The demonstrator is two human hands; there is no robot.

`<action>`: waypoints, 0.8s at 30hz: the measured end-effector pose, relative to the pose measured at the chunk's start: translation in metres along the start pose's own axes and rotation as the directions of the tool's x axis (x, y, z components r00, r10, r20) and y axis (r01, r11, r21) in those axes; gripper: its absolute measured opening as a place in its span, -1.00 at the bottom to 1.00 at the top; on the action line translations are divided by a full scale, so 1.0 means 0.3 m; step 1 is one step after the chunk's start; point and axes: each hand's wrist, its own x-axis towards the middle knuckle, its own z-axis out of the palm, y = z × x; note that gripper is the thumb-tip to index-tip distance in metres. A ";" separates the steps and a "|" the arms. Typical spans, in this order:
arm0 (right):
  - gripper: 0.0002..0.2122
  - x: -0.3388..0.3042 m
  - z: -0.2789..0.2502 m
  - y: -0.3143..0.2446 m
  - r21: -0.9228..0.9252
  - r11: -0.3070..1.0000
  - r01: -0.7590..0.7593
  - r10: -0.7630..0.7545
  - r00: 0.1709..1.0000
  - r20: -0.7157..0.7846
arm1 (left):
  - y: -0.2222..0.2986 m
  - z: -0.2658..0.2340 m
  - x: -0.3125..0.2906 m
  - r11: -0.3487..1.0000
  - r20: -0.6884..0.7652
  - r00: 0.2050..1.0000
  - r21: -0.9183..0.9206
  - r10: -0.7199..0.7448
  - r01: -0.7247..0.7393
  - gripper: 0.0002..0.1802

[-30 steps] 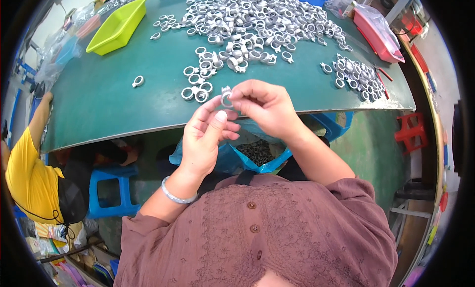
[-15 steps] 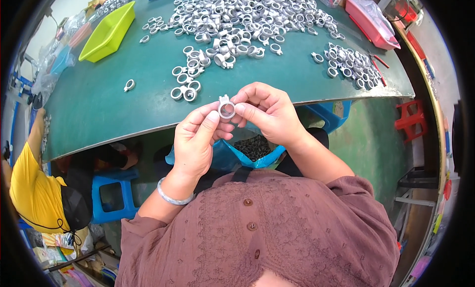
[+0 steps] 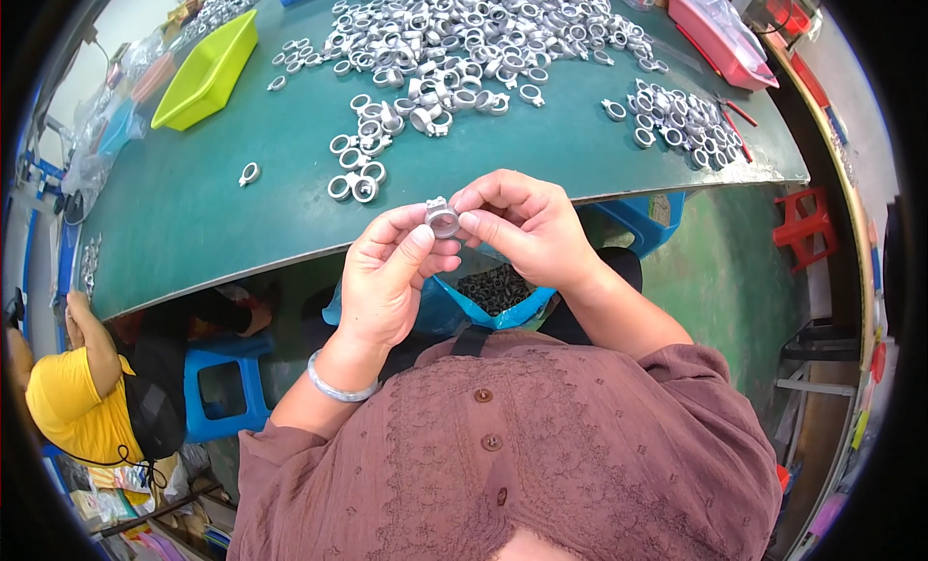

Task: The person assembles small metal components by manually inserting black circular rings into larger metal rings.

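Between my two hands I hold a silver metal ring clamp [image 3: 442, 220] with a small lug at its top, just off the near edge of the green table [image 3: 280, 189]. My left hand [image 3: 391, 271] pinches its left side between thumb and fingers. On its right side, the thumb and index finger of my right hand [image 3: 527, 228] close on it. A small cluster of the same clamps [image 3: 356, 160] lies on the table beyond my hands. Behind it spreads a large heap of clamps [image 3: 464, 49]. Another pile [image 3: 681, 121] lies at the right, and one single clamp [image 3: 249, 173] at the left.
Red-handled pliers [image 3: 739, 116] lie beside the right pile. A yellow-green tray [image 3: 208, 73] and a pink tray [image 3: 720, 39] stand at the sides. Below my hands, a blue bag [image 3: 503, 315] holds dark small parts. At the left, a person in yellow [image 3: 77, 397] sits near a blue stool [image 3: 227, 387].
The clamp has tilted in my fingers, its lug lower and its opening flatter. My hands have hardly moved. The person at the left has drawn an arm back from the table edge.
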 end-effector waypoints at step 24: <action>-0.88 -0.027 -0.017 -0.004 0.010 0.997 -0.080 0.079 0.997 0.026 | -0.031 0.018 -0.010 0.815 0.133 0.935 0.460 0.330 -0.353 -0.47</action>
